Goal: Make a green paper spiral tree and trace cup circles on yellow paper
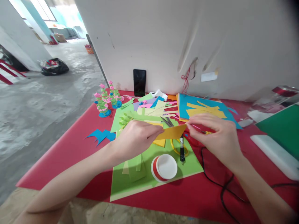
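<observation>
A piece of yellow paper (174,132) is stretched between my two hands above the table. My left hand (137,135) pinches its left end, fingers closed. At the upper right corner, the thumb and fingertips of my right hand (213,133) are closed on it. Below lies a large green sheet (149,183) with a second yellow piece (160,143) on it. Scissors (173,146) with yellow handles and a black pen (182,152) lie just under the held paper. A round white tub with a red band (165,168) sits nearer to me.
Small pink-and-green paper trees (102,107) stand at the left. Blue scraps (101,136) lie nearby. A phone (139,82) leans on the wall. Blue sheets (210,113) with yellow strips are at the back right. A black cable (215,183) crosses the red tabletop (93,183).
</observation>
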The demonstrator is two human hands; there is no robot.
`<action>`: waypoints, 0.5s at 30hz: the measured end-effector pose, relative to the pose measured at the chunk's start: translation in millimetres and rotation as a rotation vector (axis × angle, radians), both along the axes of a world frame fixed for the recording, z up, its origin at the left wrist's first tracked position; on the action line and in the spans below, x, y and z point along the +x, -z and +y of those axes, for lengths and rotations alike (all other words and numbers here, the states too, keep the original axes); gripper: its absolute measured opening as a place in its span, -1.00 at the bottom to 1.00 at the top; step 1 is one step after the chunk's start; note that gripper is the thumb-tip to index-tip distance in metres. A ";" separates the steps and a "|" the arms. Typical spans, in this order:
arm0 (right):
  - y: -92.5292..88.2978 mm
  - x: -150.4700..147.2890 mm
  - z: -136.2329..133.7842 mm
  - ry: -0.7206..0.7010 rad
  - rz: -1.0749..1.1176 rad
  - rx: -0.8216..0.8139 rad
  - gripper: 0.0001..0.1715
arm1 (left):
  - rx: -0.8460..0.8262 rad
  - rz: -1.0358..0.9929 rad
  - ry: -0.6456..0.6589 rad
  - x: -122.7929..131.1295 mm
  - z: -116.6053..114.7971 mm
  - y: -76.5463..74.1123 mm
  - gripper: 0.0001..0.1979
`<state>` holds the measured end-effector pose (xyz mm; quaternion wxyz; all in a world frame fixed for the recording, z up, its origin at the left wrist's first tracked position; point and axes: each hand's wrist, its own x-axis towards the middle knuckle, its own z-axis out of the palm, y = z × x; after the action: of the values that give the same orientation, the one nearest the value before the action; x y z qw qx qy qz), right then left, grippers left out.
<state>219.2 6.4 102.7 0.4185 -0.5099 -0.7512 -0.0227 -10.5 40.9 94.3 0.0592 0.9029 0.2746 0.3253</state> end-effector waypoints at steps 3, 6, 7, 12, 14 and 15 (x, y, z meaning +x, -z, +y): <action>2.8 19.7 5.6 0.166 0.021 0.048 -0.95 | -0.001 -0.028 -0.062 -10.2 0.7 -6.3 -0.80; -1.3 14.9 5.6 0.183 0.054 0.049 -0.95 | -0.039 -0.040 -0.058 -12.5 2.4 -8.9 -0.82; -3.8 7.2 4.3 0.120 0.048 0.023 -0.93 | -0.056 -0.042 -0.044 -11.1 2.9 -8.5 -0.82; -10.5 -38.8 -0.1 -0.211 0.025 -0.103 -0.89 | -0.112 -0.022 0.038 2.5 3.2 -2.2 -0.82; -9.8 -47.9 0.7 -0.242 0.033 -0.112 -0.92 | -0.113 -0.011 0.056 6.5 2.1 -0.3 -0.82; -9.6 -49.9 1.2 -0.247 0.031 -0.122 -0.91 | -0.109 -0.009 0.060 7.7 1.5 0.2 -0.82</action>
<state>169.3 7.6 112.3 0.3979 -0.4382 -0.8018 0.0826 -2.8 42.5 94.1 0.1194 0.9047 0.2645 0.3119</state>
